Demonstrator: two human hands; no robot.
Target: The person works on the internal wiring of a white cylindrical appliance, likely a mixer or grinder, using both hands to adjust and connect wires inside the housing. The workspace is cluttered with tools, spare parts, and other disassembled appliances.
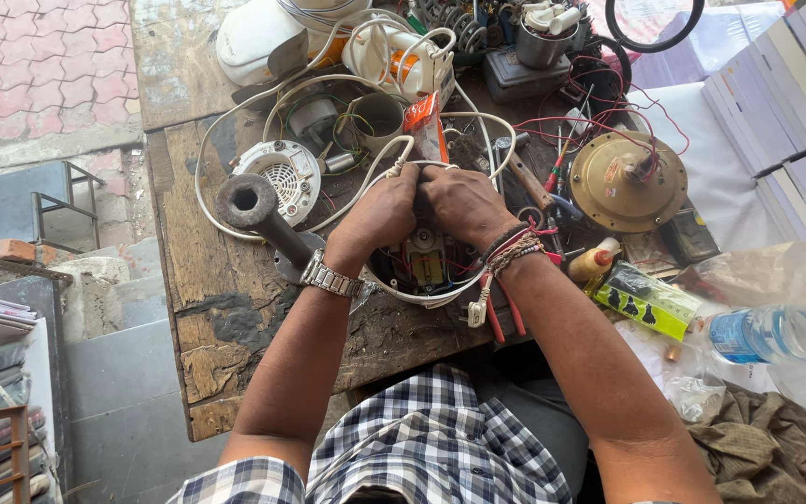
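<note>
Both hands mid-frame, on the far rim of an open white appliance housing [422, 297]. Left hand [380, 215] curls closed around the white cord [380, 177] at its entry; right hand [464, 205] presses down beside it, grip hidden, can't tell. Motor [426, 266] exposed below, so the housing sits open-side up. Brass disc [629, 182] parked right.

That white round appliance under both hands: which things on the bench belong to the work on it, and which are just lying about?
In hand:
left hand
right hand
opened white appliance base, motor showing
white cord

Lying about:
brass-coloured motor disc
plastic water bottle
green packet
metal pipe stand
white fan grille
</note>
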